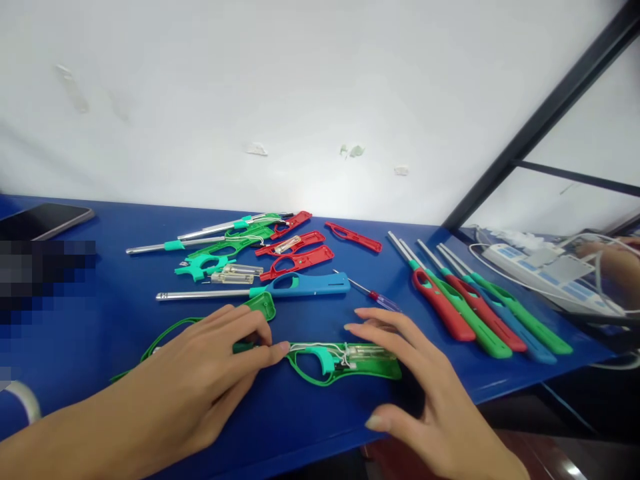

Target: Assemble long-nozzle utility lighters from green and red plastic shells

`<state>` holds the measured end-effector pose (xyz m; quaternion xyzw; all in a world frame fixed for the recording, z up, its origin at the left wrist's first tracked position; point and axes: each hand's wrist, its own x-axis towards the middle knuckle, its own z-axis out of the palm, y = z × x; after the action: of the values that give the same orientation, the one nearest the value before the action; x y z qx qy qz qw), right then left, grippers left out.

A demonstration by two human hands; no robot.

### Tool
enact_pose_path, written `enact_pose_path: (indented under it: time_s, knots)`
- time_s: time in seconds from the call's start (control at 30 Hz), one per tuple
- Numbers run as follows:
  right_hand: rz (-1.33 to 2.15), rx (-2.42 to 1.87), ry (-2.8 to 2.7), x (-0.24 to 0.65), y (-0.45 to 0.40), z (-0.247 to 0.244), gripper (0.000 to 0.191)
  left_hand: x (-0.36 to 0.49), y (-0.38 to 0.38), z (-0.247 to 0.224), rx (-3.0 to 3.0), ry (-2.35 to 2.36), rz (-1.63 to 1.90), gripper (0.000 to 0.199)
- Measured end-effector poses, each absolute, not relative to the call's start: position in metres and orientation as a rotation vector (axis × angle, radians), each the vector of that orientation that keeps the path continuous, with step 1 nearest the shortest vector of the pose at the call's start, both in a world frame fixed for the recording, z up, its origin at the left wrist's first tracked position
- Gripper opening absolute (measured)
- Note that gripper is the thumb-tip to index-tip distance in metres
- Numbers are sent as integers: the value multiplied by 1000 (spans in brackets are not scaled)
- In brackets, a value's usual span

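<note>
A green half shell [370,369] lies open on the blue table, with a teal trigger [327,361], white wires and a clear fuel tank [367,353] inside. My left hand [215,373] pinches at the shell's front end; what exactly its fingers hold is partly hidden. Another green half shell [260,305] lies beneath and behind that hand. My right hand [420,380] is spread around the rear end of the open shell, thumb and fingers apart. Just behind, a blue lighter [315,285] lies beside a screwdriver [383,300].
Several closed lighters [445,307] lie in a row at the right. Red shells [300,261], metal tubes and a teal part [204,267] lie at the back. A phone [47,220] is at the far left, a power strip [550,277] and another person's hand [613,267] at the right.
</note>
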<state>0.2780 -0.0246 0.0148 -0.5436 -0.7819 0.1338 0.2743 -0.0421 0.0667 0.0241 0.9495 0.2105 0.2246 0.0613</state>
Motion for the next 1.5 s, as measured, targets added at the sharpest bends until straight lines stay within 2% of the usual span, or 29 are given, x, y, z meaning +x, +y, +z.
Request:
enact_pose_path:
  time_s: [0.17, 0.3, 0.47, 0.57, 0.63, 0.73, 0.8, 0.87, 0.9, 1.0, 1.1, 1.23, 1.33, 1.5]
  knots:
    - [346, -1374, -1977, 283, -22, 9, 57, -41, 70, 28, 2931, 617, 645, 46]
    - [278, -1362, -1917, 285, -21, 4, 50, -43, 69, 30, 2894, 665, 643, 37]
    - [195, -1313, -1835, 288, -19, -2, 42, -46, 61, 48, 2797, 734, 825, 35]
    - [196, -1315, -1810, 291, -16, -7, 37, -55, 71, 65, 2496, 876, 972, 29]
    - [217, -1334, -1794, 293, -14, -11, 35, -67, 85, 78, 2199, 1049, 1156, 16]
    - [236, -1349, -1774, 294, -12, -15, 34, -93, 109, 102, 1930, 1237, 1374, 15]
    - [230, -1352, -1768, 292, -11, -16, 34, -113, 119, 122, 1705, 1257, 1535, 17]
    - [212, -1350, -1772, 290, -10, -15, 33, -130, 125, 145, 1499, 1215, 1660, 6]
    - [200, -1348, -1777, 288, -10, -13, 33, -137, 127, 157, 1418, 1195, 1714, 6]
    - [166, -1338, -1797, 284, -9, -9, 31, -144, 138, 187, 1252, 1199, 1858, 22]
    - [159, -1331, -1802, 282, -10, -6, 32, -125, 155, 196, 1227, 1245, 1899, 26]
    - [195, -1314, -1806, 281, -11, -3, 33, -73, 159, 171, 1556, 1311, 1602, 36]
    - [236, -1310, -1840, 279, -11, -3, 33, -52, 140, 138, 1899, 1373, 1096, 32]
    - [316, -1311, -1915, 275, -9, -5, 27, -68, 105, 107, 2225, 1480, 394, 25]
